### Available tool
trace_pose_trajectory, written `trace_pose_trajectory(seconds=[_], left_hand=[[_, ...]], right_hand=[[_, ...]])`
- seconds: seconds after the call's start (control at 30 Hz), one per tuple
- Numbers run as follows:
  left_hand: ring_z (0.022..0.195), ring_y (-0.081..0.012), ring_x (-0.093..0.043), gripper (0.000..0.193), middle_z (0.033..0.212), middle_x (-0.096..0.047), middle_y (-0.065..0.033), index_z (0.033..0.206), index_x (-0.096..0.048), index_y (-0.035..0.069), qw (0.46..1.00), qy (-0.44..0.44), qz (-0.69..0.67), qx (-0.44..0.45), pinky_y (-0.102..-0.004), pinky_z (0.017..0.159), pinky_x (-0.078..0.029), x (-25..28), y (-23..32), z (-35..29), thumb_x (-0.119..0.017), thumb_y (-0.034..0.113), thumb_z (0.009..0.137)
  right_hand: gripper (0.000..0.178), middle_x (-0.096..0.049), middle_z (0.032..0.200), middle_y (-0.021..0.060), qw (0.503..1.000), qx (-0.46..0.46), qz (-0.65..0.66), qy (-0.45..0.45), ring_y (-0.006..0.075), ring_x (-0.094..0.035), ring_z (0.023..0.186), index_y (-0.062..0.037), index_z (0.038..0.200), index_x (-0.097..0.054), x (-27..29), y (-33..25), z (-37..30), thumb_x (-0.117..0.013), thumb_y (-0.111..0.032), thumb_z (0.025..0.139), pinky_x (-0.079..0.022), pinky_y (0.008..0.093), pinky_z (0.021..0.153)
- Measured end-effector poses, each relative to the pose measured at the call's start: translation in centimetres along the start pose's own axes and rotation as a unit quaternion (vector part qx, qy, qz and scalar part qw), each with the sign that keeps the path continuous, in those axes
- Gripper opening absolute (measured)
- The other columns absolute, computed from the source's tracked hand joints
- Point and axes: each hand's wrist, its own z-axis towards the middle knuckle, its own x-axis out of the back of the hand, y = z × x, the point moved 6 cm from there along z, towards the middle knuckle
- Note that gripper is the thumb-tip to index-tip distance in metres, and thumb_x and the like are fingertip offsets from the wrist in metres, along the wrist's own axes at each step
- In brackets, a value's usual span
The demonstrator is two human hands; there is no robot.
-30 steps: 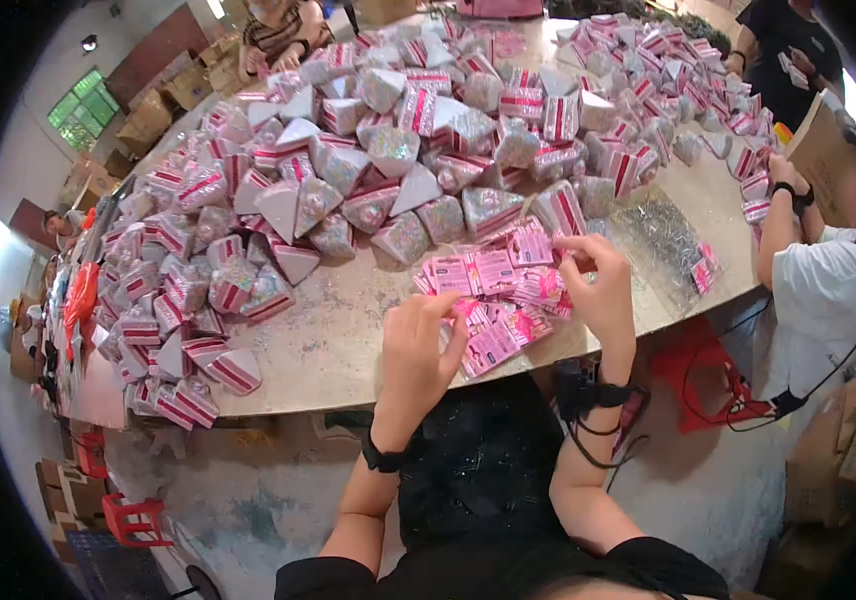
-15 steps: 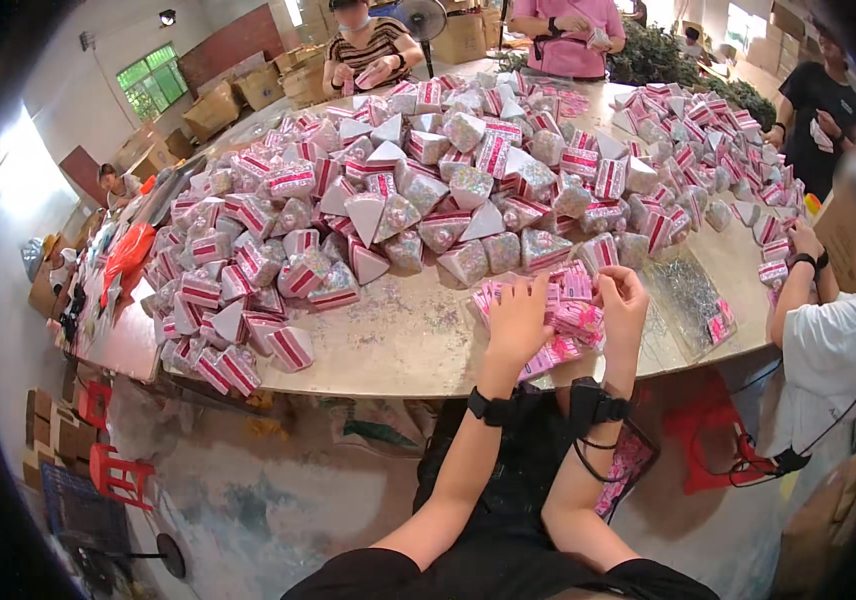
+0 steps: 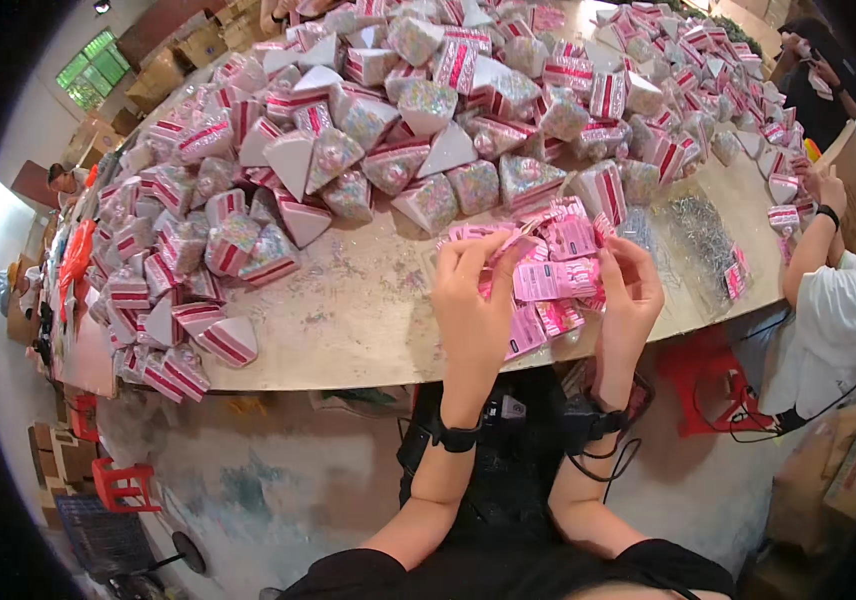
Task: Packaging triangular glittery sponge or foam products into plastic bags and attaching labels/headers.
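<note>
A pile of small pink printed cards (image 3: pixel 553 282) lies at the table's near edge, between my hands. My left hand (image 3: pixel 476 315) is at the pile's left side, its thumb and forefinger closed on the edge of a pink card (image 3: pixel 522 240). On the pile's right side my right hand (image 3: pixel 632 305) has its fingers bent and the thumb drawn against them. What its fingertips hold, if anything, is hidden. Just beyond the cards lie wedge-shaped, cake-slice-like pieces (image 3: pixel 530 182) in clear wrap, white with pink bands and speckled ends.
A large heap of the same wedges (image 3: pixel 368 120) covers the table (image 3: pixel 348 340) from left to far right. To the right lies a clear plastic bag (image 3: pixel 700 245) of silvery bits. A person in white (image 3: pixel 833 335) works at the right edge. Red stools (image 3: pixel 703 385) stand below.
My view has tilted down and come closer to the table. My left hand has risen from lying over the cards and now pinches one. My right hand stays at the pile's right side.
</note>
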Motion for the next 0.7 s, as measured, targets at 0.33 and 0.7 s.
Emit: trace_pose_trajectory(seconds=[0.33, 0.7], left_hand=[[0.083, -0.005, -0.051, 0.011, 0.094, -0.053, -0.0049, 0.089, -0.051, -0.002, 0.964, -0.061, -0.198, 0.167, -0.0195, 0.073, -0.044, 0.9, -1.2, 0.0, -0.061, -0.005, 0.09], [0.087, -0.0142, -0.057, 0.022, 0.098, -0.058, -0.011, 0.081, -0.049, 0.001, 0.964, -0.164, -0.208, 0.013, -0.0254, 0.078, -0.047, 0.1, 0.0, 0.3, -0.067, -0.011, 0.081]], right_hand=[[0.011, -0.06, 0.09, 0.0025, 0.998, 0.02, 0.022, -0.057, 0.0064, -0.057, 0.081, 0.0024, 0.095, -0.063, -3.8, -1.5, -1.7, -0.065, 0.008, 0.086, -0.045, 0.0199, 0.071], [0.009, -0.065, 0.094, 0.0063, 0.988, -0.061, 0.105, -0.097, 0.0106, -0.06, 0.087, 0.0008, 0.093, -0.062, -4.0, 0.3, -1.8, -0.066, 0.005, 0.086, -0.047, 0.0242, 0.078]])
